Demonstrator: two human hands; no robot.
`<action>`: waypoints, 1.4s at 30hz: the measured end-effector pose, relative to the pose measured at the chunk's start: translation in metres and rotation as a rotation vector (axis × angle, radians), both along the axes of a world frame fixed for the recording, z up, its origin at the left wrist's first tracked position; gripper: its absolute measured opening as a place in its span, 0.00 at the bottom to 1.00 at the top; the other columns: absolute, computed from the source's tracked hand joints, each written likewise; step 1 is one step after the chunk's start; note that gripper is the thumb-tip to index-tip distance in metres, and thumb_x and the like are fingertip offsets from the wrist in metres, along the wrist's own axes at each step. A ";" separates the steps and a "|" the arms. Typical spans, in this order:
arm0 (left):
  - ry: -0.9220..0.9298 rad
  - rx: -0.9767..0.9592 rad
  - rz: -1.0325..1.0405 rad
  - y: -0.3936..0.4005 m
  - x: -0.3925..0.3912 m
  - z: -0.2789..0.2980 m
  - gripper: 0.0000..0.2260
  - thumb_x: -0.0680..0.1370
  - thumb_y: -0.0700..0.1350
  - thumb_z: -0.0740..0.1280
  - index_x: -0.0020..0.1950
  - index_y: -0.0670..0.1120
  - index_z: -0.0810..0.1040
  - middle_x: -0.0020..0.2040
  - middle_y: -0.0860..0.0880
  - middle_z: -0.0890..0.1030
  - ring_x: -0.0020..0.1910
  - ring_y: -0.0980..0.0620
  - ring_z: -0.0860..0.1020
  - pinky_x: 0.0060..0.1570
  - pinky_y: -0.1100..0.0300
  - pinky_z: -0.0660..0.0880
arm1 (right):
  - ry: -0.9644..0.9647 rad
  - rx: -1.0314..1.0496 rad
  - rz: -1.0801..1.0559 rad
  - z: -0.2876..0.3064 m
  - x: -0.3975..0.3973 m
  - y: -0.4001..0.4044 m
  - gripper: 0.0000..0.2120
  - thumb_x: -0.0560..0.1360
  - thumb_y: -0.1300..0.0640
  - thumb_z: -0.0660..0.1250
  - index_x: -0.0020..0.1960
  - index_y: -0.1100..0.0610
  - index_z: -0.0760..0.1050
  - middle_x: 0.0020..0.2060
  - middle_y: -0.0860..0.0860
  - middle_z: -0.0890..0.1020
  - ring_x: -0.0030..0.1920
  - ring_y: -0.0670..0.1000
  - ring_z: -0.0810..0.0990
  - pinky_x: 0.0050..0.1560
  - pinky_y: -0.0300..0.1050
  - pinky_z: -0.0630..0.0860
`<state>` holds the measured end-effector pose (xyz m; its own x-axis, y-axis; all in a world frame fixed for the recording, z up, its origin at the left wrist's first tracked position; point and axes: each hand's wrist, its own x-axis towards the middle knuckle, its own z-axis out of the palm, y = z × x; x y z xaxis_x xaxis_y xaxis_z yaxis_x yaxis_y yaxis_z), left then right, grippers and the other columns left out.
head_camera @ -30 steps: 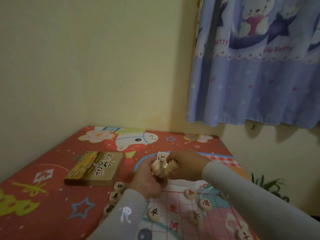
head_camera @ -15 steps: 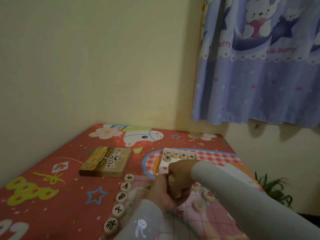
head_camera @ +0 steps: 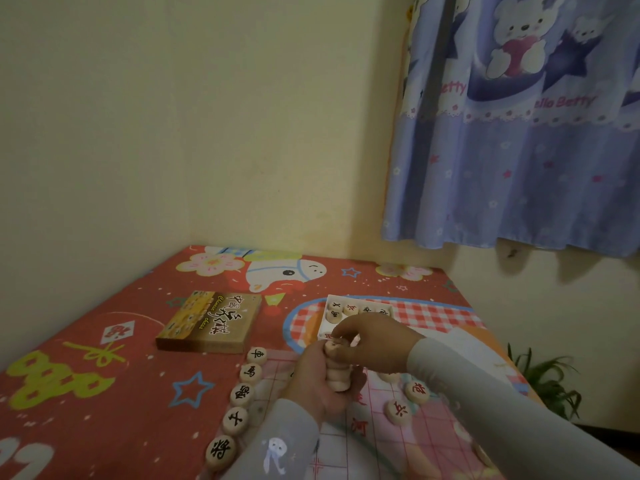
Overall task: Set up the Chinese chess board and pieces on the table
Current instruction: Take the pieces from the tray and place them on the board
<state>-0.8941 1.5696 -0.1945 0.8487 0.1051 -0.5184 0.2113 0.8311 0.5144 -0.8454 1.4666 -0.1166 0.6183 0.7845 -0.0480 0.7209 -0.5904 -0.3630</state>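
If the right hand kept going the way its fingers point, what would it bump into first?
The right hand points left and slightly down, its fingers pinching the top piece of the stack of pieces held in the left hand. So it meets that stack at once; beyond it, probably the game box, though depth is unclear.

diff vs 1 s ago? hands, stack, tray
Both hands came back toward the person with the stack, from in front of the tray to over the board. Left hand grips the stack upright; right hand now pinches its top piece. Unchanged: box, the black row along the board's left edge, the pieces in the tray.
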 end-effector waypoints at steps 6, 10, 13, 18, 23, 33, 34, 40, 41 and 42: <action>-0.085 -0.114 -0.002 0.009 -0.002 0.004 0.11 0.78 0.46 0.62 0.42 0.40 0.77 0.26 0.46 0.73 0.26 0.50 0.72 0.28 0.59 0.78 | -0.034 0.340 -0.088 -0.011 -0.001 -0.015 0.15 0.73 0.52 0.70 0.59 0.51 0.77 0.48 0.42 0.77 0.46 0.41 0.77 0.51 0.37 0.76; -0.088 -0.174 0.022 0.019 -0.004 0.011 0.11 0.77 0.47 0.63 0.49 0.39 0.75 0.41 0.39 0.76 0.37 0.44 0.74 0.23 0.62 0.76 | -0.040 0.432 -0.169 -0.025 0.001 -0.034 0.15 0.71 0.53 0.71 0.58 0.50 0.77 0.50 0.45 0.79 0.47 0.42 0.78 0.51 0.38 0.77; -0.096 -0.164 0.055 0.024 -0.007 0.015 0.11 0.77 0.48 0.63 0.47 0.39 0.74 0.43 0.39 0.74 0.38 0.44 0.74 0.22 0.63 0.75 | -0.051 0.425 -0.219 -0.036 0.003 -0.048 0.15 0.71 0.51 0.72 0.57 0.50 0.78 0.49 0.44 0.79 0.46 0.41 0.78 0.49 0.34 0.75; -0.118 -0.180 0.050 0.032 -0.014 0.013 0.11 0.76 0.48 0.64 0.48 0.39 0.74 0.43 0.39 0.74 0.36 0.43 0.75 0.21 0.61 0.75 | -0.030 0.400 -0.296 -0.051 0.000 -0.071 0.18 0.71 0.48 0.72 0.60 0.49 0.76 0.50 0.43 0.78 0.46 0.40 0.78 0.46 0.31 0.74; -0.135 -0.167 0.060 0.034 -0.020 0.014 0.11 0.77 0.48 0.63 0.50 0.40 0.73 0.45 0.40 0.73 0.37 0.44 0.74 0.22 0.62 0.75 | -0.051 0.371 -0.344 -0.057 -0.007 -0.091 0.19 0.72 0.46 0.71 0.60 0.49 0.75 0.51 0.43 0.77 0.46 0.40 0.77 0.44 0.31 0.73; -0.131 -0.128 -0.005 -0.008 -0.028 0.013 0.12 0.78 0.48 0.62 0.49 0.39 0.76 0.45 0.39 0.74 0.43 0.42 0.75 0.27 0.64 0.76 | -0.118 0.487 -0.606 -0.081 -0.036 -0.183 0.15 0.71 0.54 0.73 0.57 0.53 0.78 0.49 0.50 0.79 0.46 0.45 0.78 0.48 0.40 0.76; -0.127 -0.128 -0.019 -0.017 -0.028 0.013 0.12 0.78 0.48 0.62 0.49 0.39 0.76 0.45 0.39 0.74 0.44 0.42 0.75 0.27 0.64 0.77 | -0.112 0.492 -0.633 -0.084 -0.043 -0.195 0.15 0.71 0.54 0.73 0.56 0.52 0.78 0.49 0.49 0.79 0.46 0.45 0.78 0.48 0.40 0.75; -0.130 -0.149 -0.084 -0.048 -0.032 0.011 0.12 0.78 0.48 0.61 0.47 0.39 0.76 0.46 0.39 0.75 0.42 0.43 0.75 0.28 0.66 0.76 | -0.079 0.476 -0.686 -0.100 -0.076 -0.236 0.14 0.71 0.53 0.74 0.55 0.48 0.76 0.49 0.45 0.78 0.47 0.39 0.77 0.41 0.30 0.72; -0.130 -0.155 -0.093 -0.053 -0.033 0.009 0.11 0.78 0.47 0.61 0.47 0.39 0.75 0.46 0.39 0.75 0.41 0.43 0.75 0.28 0.66 0.76 | -0.080 0.470 -0.670 -0.103 -0.081 -0.240 0.12 0.70 0.53 0.74 0.52 0.47 0.76 0.48 0.44 0.78 0.46 0.39 0.77 0.41 0.29 0.71; -0.127 -0.162 -0.106 -0.057 -0.034 0.007 0.11 0.78 0.47 0.61 0.47 0.39 0.75 0.46 0.39 0.75 0.41 0.44 0.75 0.28 0.66 0.76 | -0.085 0.468 -0.652 -0.105 -0.086 -0.242 0.10 0.70 0.52 0.74 0.49 0.46 0.76 0.46 0.43 0.79 0.46 0.39 0.77 0.42 0.29 0.71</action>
<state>-0.9277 1.5124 -0.1871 0.9099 -0.0635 -0.4098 0.2436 0.8816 0.4042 -0.9313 1.2251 -0.2217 0.9454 0.1914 0.2639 0.3197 -0.7023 -0.6360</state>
